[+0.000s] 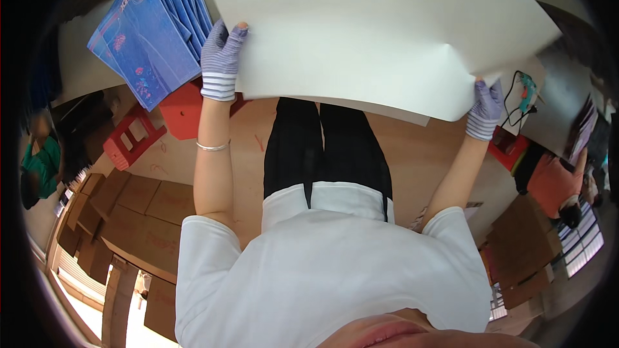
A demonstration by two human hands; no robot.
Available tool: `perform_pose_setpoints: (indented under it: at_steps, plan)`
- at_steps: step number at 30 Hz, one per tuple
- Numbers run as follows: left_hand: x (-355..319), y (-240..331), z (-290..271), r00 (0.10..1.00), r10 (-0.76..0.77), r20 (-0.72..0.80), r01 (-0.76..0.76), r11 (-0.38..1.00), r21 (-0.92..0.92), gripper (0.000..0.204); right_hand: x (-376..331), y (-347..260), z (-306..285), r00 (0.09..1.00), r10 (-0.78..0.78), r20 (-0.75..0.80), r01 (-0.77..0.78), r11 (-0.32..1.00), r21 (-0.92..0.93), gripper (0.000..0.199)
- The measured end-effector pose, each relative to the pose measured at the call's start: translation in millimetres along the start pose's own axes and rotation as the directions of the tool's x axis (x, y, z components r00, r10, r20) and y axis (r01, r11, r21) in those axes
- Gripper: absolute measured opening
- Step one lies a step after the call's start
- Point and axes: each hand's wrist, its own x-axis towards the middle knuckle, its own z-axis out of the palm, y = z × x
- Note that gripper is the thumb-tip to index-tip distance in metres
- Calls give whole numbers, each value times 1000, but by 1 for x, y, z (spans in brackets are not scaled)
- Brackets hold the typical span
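A large white sheet point(361, 26), like paper or thin card, stretches between my two hands. My left hand point(221, 61), in a purple-and-white striped glove with a bare thumb tip, grips its left edge with the thumb near the face. My right hand point(487, 106), gloved alike, pinches the near right corner, where the sheet creases and bends. Part of the fingers of both hands is hidden. Just left of my left hand lies a fanned stack of blue printed flat pieces point(145, 42) with pink floral patterns.
A teal glue-gun-like tool point(527, 92) with a black cord lies beyond my right hand. Red plastic stools point(133, 136) stand under the table's left side. Cardboard boxes point(142, 219) are stacked on the floor. A person in green point(42, 161) and one in orange point(554, 187) are at the sides.
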Motion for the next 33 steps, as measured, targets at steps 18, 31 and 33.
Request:
perform_pose_setpoints:
  at_steps: [18,31,33]
  plan:
    - [-35,22,89,738,530,418,-674,546,497,53,1,16,148,895,-254,367,412,786,-461,81]
    - [-18,-17,102,666,395,633,-744,283,605,57,6,47,166,822,-332,462,563,356,-746,72]
    - [-18,-18,102,668,405,624,-742,297,601,57,5,50,168,810,-347,473,576,316,-754,71]
